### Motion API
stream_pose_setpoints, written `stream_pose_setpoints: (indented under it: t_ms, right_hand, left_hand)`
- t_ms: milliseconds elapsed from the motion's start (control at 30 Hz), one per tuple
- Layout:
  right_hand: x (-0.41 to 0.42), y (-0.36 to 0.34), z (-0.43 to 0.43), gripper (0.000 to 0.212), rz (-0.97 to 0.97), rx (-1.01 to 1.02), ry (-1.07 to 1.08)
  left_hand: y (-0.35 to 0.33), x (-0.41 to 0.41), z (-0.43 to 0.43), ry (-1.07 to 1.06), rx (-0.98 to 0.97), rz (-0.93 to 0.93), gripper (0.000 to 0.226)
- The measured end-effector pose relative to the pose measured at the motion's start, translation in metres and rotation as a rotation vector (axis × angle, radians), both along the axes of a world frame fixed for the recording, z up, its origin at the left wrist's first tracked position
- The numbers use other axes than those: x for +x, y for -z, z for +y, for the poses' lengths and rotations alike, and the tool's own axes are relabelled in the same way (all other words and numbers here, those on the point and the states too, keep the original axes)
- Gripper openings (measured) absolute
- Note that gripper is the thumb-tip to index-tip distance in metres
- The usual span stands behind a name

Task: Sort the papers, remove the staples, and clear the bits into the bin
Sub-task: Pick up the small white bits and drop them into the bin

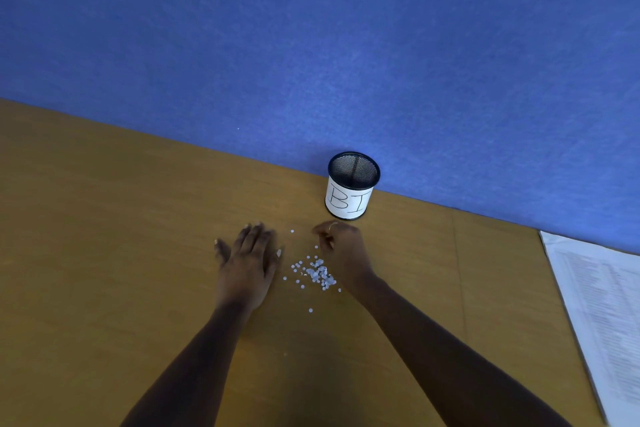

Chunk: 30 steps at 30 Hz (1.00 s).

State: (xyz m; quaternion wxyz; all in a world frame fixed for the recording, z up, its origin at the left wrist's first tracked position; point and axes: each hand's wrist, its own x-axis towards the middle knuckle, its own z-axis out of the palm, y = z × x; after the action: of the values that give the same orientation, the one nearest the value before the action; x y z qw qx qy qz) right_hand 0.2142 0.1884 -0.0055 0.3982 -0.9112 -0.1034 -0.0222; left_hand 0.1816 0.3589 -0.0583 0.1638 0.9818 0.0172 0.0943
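The paper bits [317,274], small white punched discs, lie in a loose heap on the table [104,218] a little short of its far edge, with a few strays around; they look featherlight and flat, apt to scatter and hard to pinch singly, so sweeping them together and scooping seems wiser than picking. The left hand [247,263] lies flat beside the heap, fingers straight, its grip open and empty; the right hand [344,253] is curled on the heap's other side, and whether its grip has any bits I cannot tell. The bin [351,191], a labelled mesh pot, stands at the far edge against a blue wall [311,45]; papers [602,305] lie at the right edge; the wood-look top seems smooth.
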Motion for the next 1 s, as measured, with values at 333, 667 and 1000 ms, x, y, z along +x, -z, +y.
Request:
stream_pose_setpoints:
  t_ms: [333,667,1000]
  right_hand:
    - [-0.015,0.007,0.008,0.035,0.137,-0.285,-0.215]
    - [0.007,0.0,0.026,0.046,0.139,-0.33,-0.314]
    - [-0.019,0.018,0.011,0.048,0.037,-0.534,-0.434]
  left_hand:
    - [-0.001,0.0,-0.001,-0.004,0.002,0.002,0.073]
    - [0.0,0.001,-0.001,-0.002,0.011,0.002,0.071]
    - [0.001,0.001,0.0,-0.001,0.018,0.016,0.073]
